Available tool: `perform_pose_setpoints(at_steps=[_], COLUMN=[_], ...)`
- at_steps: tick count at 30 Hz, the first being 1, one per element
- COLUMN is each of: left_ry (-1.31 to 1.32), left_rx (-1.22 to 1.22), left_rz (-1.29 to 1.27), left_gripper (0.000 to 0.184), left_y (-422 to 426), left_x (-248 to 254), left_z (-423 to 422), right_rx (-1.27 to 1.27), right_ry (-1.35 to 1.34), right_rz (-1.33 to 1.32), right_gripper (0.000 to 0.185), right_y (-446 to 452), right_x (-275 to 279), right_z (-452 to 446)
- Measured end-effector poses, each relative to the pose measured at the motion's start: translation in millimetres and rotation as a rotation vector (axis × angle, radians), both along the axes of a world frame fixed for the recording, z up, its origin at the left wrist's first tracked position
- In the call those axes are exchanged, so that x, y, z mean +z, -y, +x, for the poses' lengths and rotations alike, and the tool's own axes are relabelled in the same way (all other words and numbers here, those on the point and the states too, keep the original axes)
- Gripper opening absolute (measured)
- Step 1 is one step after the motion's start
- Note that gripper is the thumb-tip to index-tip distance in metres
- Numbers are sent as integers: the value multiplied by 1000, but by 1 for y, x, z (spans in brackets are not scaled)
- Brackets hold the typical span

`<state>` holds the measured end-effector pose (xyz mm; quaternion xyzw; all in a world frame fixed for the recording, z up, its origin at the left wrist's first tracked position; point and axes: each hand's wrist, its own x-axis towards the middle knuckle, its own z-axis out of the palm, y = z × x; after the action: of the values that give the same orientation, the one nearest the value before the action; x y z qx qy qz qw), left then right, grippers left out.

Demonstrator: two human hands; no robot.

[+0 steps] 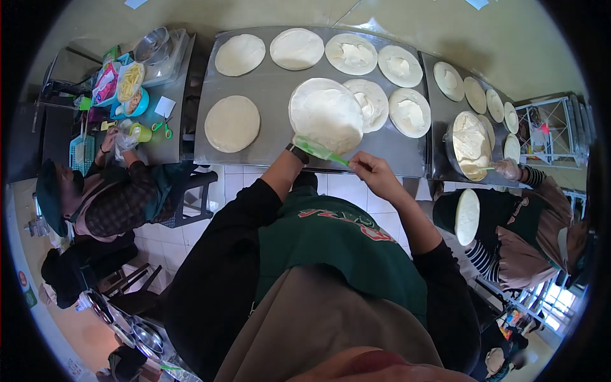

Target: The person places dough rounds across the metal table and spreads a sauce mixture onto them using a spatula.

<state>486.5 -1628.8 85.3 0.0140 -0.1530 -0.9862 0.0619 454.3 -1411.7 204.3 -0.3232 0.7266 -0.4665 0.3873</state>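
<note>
Close to the table's front edge, a pale dough round (323,105) coated with white cream is tilted up on my left hand (296,146). Most of that hand is hidden under the round and behind the spatula; a dark watch circles its wrist. My right hand (375,173) is closed around the handle of a green spatula (318,150), whose cream-smeared blade lies across the round's near edge. Just right of the held round are a dough round with a cream dollop (366,105) and another one (409,113). A plain dough round (233,123) lies to the left.
More rounds lie along the back of the metal table (280,143). At right, a co-worker's gloved hand (508,169) is at a large bowl of cream (471,146). Another person sits at the left table, near green scissors (163,128) and food containers (131,81).
</note>
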Motion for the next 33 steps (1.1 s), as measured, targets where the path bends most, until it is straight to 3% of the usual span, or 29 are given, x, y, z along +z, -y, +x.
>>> perform_pose_setpoints(at_steps=[1,2,4,7,9,11,14,16,20,24,27,29,31,33], left_ry=[22,48,86,124,-195,-167,-138,-149,-155,-92,-206,-119,12,-4], left_rx=[19,35,71,115,-81,-60,-68,-83,-109,-199,-191,-173,-129,-116], left_rz=[-41,-81,-171,-262,287,297,290,269,267,327,305,296,138,141], left_gripper=[66,66,66,67,65,65,65,65,65,62,57,56,64,64], left_y=[-1,-3,-1,10,18,20,16,13,11,7,-6,-14,-14,-9], left_x=[0,1,5,6,4,2,6,10,33,13,-14,-3,9,15], left_z=[2,6,9,13,20,22,20,17,25,23,16,9,16,20], right_rx=[-22,-23,2,108,79,47,3,177,-21,85,137,122,-150,-213], right_ry=[-168,-159,-771,-1001,-1053,-1104,-1101,-1171,-1439,-1267,-1276,-1312,-1270,-1180], right_rz=[-66,-61,-31,177,223,269,80,69,193,-65,-37,-21,-25,83], right_gripper=[11,11,8,7,7,7,9,8,19,23,21,19,14,11], right_y=[8,10,18,-18,-41,-39,-23,-17,-50,-18,27,39,33,11], right_x=[-1,2,20,32,46,63,67,54,69,76,67,58,50,41], right_z=[-2,-3,-7,-23,-36,-36,-34,-42,-91,-71,-48,-59,-79,-88])
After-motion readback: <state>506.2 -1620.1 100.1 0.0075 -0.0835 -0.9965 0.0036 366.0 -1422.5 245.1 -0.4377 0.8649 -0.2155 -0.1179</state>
